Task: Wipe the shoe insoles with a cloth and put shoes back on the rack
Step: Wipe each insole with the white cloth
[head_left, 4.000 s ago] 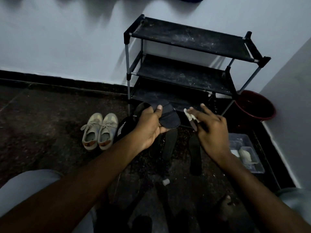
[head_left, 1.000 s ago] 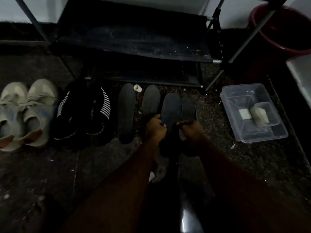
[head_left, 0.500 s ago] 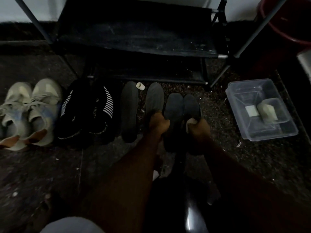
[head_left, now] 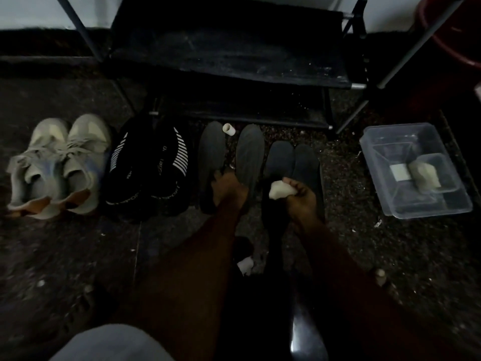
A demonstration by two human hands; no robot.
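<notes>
Four dark insoles lie side by side on the floor in front of the black shoe rack [head_left: 234, 48]. My left hand [head_left: 229, 188] is on the heel end of the second insole [head_left: 250, 152], fingers curled at its left edge beside the first insole [head_left: 210, 155]. My right hand [head_left: 303, 198] grips a balled white cloth [head_left: 279, 191] over the two right insoles [head_left: 279, 157], which overlap. Beige sneakers [head_left: 57, 165] and black shoes with white stripes [head_left: 151, 170] stand on the floor at the left.
A clear plastic container [head_left: 385, 142] holding smaller tubs sits on the floor at the right. A red bucket [head_left: 453, 29] is at the top right. A small white cylinder [head_left: 229, 129] lies between the insole tips. The dark floor is gritty.
My left hand has let go of the right pair of insoles and shifted left onto the second insole. My right hand has lifted slightly, and the white cloth now shows more.
</notes>
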